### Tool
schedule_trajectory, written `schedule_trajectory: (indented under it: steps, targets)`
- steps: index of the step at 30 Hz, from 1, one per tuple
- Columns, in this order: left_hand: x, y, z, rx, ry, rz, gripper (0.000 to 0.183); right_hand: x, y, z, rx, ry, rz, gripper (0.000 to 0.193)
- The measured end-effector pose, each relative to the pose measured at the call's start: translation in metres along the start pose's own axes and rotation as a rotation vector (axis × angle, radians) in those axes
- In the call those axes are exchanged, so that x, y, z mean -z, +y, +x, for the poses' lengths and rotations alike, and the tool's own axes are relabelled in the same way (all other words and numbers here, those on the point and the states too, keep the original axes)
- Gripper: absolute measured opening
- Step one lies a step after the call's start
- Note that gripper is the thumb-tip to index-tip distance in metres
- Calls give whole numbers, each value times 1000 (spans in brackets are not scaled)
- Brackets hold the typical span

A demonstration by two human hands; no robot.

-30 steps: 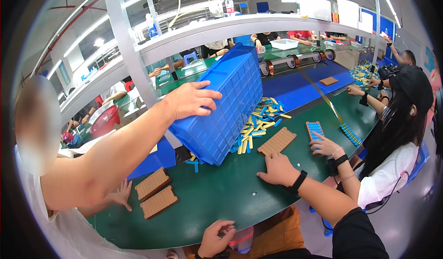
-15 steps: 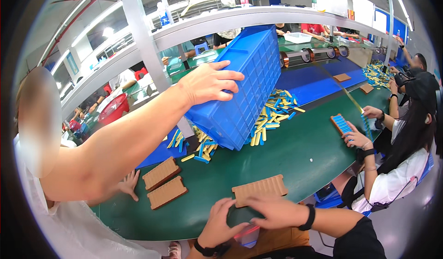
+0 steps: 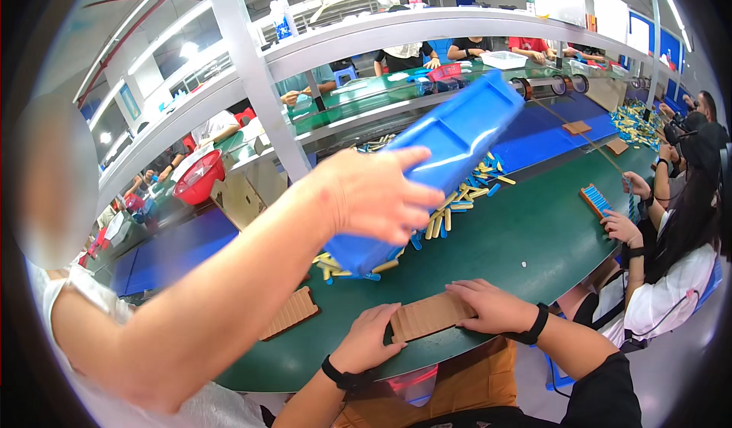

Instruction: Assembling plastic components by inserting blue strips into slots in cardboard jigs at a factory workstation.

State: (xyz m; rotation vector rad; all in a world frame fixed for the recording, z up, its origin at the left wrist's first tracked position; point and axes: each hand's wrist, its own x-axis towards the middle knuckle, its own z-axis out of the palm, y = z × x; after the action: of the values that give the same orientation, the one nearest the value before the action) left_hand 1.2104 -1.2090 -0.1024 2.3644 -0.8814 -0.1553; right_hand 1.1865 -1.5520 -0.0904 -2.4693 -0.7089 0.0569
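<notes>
On a curved, green-surfaced worktop [image 3: 488,268], a flat, brown rectangular board with a ridged upper face [image 3: 431,318] lies just inside the near edge, lengthwise between the person's two hands. Its left end is clasped by the left hand [image 3: 370,340] and its right end by the right hand [image 3: 492,307], the fingers of both bent onto the ends, with thumbs on the near side.

Further in from the near edge, a heap of slim blue and yellow sticks with rounded ends [image 3: 450,218] is spread. Above it, a blue, rectangular plastic crate [image 3: 465,130] is tilted; in front of its side, a co-worker's hand [image 3: 381,199] is seen with fingers spread, blurred, so its grip cannot be told. To the left, a similar brown ridged board [image 3: 291,313] is partly covered by the co-worker's forearm.

Toward the right end, an orange-brown ridged board filled with blue sticks [image 3: 595,199] is touched by another co-worker's hand [image 3: 622,228].

If the crate is swung low, the held board could be knocked; loose sticks could be scattered over it. If one end is released near the edge, the board could be tipped off.
</notes>
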Motion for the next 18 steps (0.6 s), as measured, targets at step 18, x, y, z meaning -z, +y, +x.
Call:
schedule_trajectory:
  steps: [18]
  targets:
    - [16, -3, -21, 54, 63, 215, 79, -2, 13, 30, 168, -20, 88, 66]
